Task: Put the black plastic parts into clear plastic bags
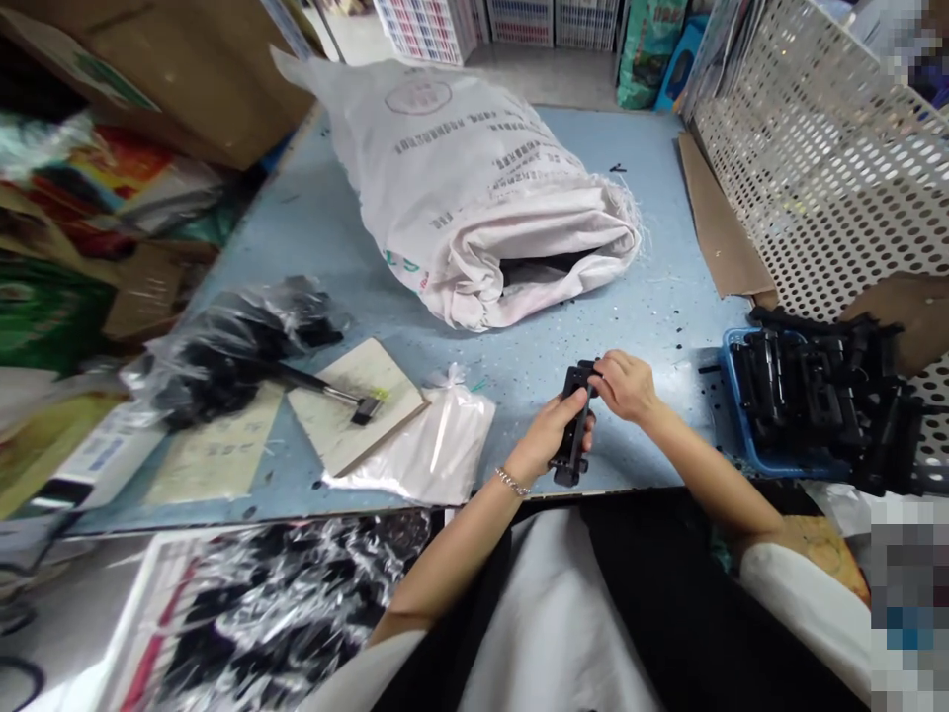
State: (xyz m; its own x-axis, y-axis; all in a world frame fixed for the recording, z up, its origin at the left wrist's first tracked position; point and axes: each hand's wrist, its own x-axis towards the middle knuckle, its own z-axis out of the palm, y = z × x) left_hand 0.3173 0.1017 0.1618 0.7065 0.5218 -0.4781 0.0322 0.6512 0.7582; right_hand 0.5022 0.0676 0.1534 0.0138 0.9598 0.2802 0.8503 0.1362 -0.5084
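Observation:
A long black plastic part (pixel 571 442) with slots along it sits in my left hand (pixel 553 431), whose fingers wrap round its middle. At the part's far end, my right hand (pixel 625 384) has its thumb and fingers pinched on the edge; whether a smaller piece is between them I cannot make out. Both hands are just above the blue table (pixel 659 341), near its front edge. To their right stands a blue basket (pixel 748 450) heaped with similar black parts (pixel 819 386).
A white woven sack (pixel 474 148) lies beyond my hands. Leftward are clear plastic bags (pixel 437 445), a wooden board (pixel 341 435) with a small hammer (pixel 365 408) on it, and a bag of black pieces (pixel 222 346). A white perforated panel (pixel 808 168) borders the right side.

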